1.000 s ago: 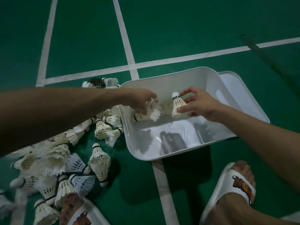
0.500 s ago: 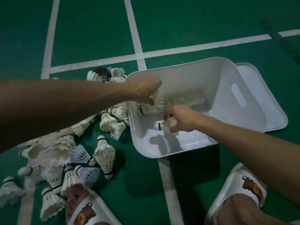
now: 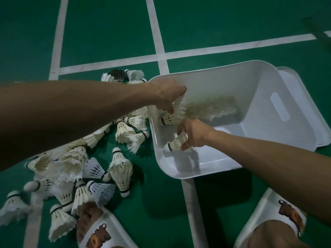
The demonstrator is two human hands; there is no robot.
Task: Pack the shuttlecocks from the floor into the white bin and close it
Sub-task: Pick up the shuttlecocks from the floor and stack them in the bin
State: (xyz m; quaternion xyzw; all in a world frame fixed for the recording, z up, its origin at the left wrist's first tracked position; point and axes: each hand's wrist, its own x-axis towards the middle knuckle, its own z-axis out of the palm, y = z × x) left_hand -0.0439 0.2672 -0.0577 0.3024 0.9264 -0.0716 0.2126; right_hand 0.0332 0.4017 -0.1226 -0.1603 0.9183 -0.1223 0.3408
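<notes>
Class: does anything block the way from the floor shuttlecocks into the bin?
Nothing visible does. The bin is open, its lid under and behind it, and the floor shuttlecocks lie just beside its near wall.

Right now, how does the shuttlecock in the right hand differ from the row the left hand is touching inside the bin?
The single shuttlecock is alone, gripped by the right hand near the white bin's near side; the nested row is several pushed together, lying along the far side under the left hand. The row reaches much farther across the bin. Both lie sideways, cork ends pointing left, with pale feathers.
</notes>
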